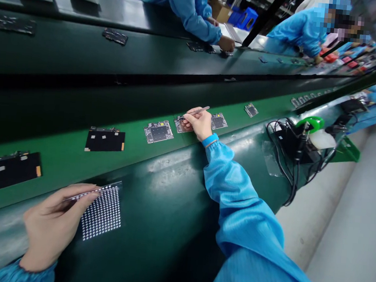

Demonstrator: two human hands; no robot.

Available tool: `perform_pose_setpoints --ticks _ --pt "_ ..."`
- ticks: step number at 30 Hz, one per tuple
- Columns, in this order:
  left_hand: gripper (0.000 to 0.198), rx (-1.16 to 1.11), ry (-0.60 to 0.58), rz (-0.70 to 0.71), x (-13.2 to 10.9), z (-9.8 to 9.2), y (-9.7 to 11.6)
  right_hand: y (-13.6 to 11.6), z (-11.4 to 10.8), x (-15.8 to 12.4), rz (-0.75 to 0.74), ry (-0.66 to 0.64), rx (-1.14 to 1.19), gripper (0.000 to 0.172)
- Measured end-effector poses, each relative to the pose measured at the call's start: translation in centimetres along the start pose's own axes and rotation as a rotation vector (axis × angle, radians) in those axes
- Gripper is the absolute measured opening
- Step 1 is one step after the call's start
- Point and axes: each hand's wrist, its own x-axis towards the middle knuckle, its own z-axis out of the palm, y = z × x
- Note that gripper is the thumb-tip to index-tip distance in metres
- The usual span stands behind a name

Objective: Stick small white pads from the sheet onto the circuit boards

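My left hand point(57, 221) pinches the upper left part of a clear sheet of round white stickers point(104, 215), held tilted above the dark green bench. Further off, my right hand point(198, 123) is closed around slim metal tweezers point(201, 111), pen-like. Their tip is over a circuit board point(180, 125) that the fingers partly cover. Just left of it lies another circuit board point(159, 132) with a dark rectangular area. On the other side, a board with a yellow mark point(218, 121) is partly behind the right hand.
Boards with black panels point(105, 141) lie further left on the green strip point(134, 154). A smaller board point(251, 110) lies to the right. Cables and a green coil point(310, 123) crowd the bench's right end. Across the line, people in blue sleeves point(189, 9) work.
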Motion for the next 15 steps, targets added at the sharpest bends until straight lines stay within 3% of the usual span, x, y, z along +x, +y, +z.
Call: perform_pose_setpoints --ticks 5,9,12,15 --pt "0.019 -0.022 -0.004 0.027 0.1 0.1 -0.1 0.4 -0.7 0.4 -0.023 0.018 -0.024 0.030" --pt "0.019 -0.016 0.004 0.032 0.3 0.0 -0.1 -1.0 -0.7 -0.4 -0.030 0.058 -0.021 0.033" --pt "0.018 0.011 0.002 0.012 0.2 0.1 0.6 -3.4 1.6 -3.5 -0.155 0.008 0.060 0.033" --pt "0.016 -0.035 -0.039 -0.012 0.3 0.4 1.4 -5.9 5.3 -8.7 -0.173 -0.212 0.182 0.030"
